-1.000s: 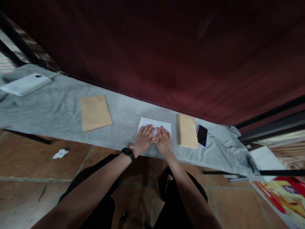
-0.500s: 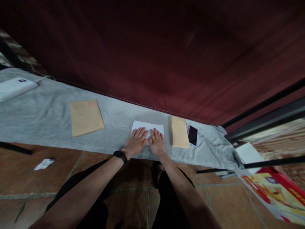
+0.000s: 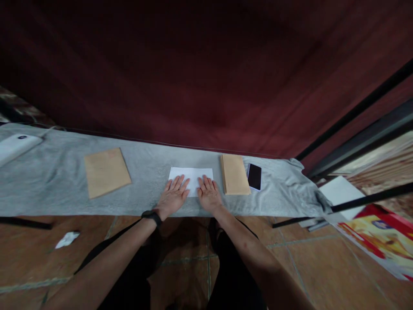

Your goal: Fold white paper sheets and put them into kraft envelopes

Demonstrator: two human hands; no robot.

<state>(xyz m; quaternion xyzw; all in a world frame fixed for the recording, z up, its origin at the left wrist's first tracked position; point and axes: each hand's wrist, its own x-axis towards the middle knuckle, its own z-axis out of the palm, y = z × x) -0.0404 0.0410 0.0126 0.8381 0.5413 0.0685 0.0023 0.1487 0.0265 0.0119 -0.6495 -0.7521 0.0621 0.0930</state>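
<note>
A white sheet of paper (image 3: 192,174) lies flat on the grey cloth, its lower corners covered by my hands. My left hand (image 3: 172,198) rests palm down on the paper's left side, fingers spread, a dark band on the wrist. On its right side my right hand (image 3: 208,193) also lies flat with fingers stretched out. Bare paper shows between the two hands. To the right sits a stack of brown envelopes (image 3: 236,174), close to my right hand. Another brown envelope (image 3: 107,172) lies apart on the left.
A phone (image 3: 254,176) lies right of the stack. A white device with a cable (image 3: 17,146) is at the far left of the cloth-covered bench (image 3: 148,172). Behind hangs a dark red cloth (image 3: 193,86). A red and yellow box (image 3: 383,237) stands on the floor at right.
My hands have moved apart, the left one sliding left across the paper, leaving more of its middle uncovered. The camera view has tilted and shifted slightly.
</note>
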